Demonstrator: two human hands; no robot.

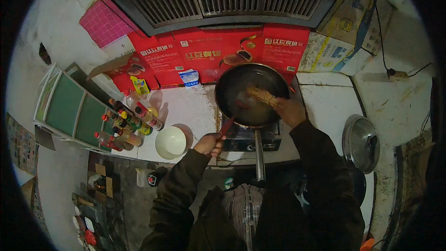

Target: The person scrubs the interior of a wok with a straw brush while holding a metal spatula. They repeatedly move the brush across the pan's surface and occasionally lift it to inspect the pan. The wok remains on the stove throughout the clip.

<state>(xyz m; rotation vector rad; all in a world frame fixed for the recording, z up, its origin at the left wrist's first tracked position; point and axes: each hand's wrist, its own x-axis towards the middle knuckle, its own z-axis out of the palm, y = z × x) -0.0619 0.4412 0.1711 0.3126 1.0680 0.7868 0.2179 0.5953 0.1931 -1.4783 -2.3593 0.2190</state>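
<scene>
A dark frying pan (pixel 226 92) with a long metal handle sits on a gas stove (pixel 240 143), and some liquid shows in its bottom. My right hand (pixel 292 111), at the pan's right side, grips a bundled straw-like brush (pixel 262 94) whose bristles are inside the pan. In my left hand (pixel 210 144), near the front left of the pan, is the handle of a red utensil (pixel 227 126); its far end reaches into the pan and is blurred. A pale bowl (pixel 170 142) stands on the counter left of my left hand.
Several sauce bottles (pixel 130 122) crowd the counter's left part beside a green-panelled rack (pixel 66 106). A blue and white packet (pixel 190 78) leans at the red cardboard (pixel 209 50) behind. A glass pan lid (pixel 362 144) lies at the right. The range hood (pixel 226 0) hangs above.
</scene>
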